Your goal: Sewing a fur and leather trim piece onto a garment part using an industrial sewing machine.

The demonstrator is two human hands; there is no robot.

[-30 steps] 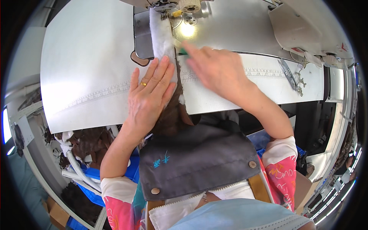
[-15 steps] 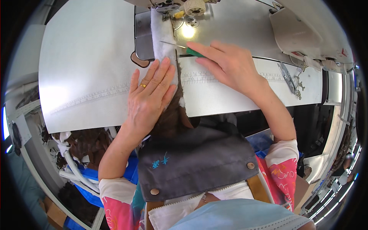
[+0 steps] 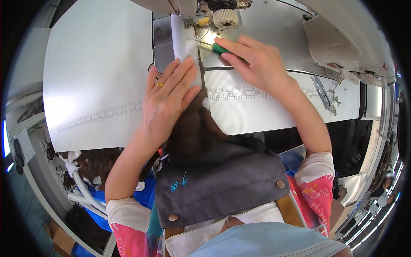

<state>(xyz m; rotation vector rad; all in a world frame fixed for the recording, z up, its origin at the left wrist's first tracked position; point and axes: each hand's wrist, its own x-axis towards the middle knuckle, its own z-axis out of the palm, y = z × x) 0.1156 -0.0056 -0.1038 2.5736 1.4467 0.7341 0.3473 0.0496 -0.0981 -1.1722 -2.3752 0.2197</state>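
Strip (image 3: pixel 179 43), white pile with a brown edge: lies on the worktop (image 3: pixel 94 81), upper end beneath the sewing head (image 3: pixel 187 7), lower brown part passing over the front edge.

Left hand (image 3: pixel 170 92): palm down on the strip, fingers slightly spread; the pressure presumably holds it flat and steady.

Right hand (image 3: pixel 257 60): to the right of the strip, thumb and forefinger pinching the green handle of a pick (image 3: pixel 220 49). The grip appears chosen for fine control. The thin shaft points left over the pile; tip contact cannot be confirmed.
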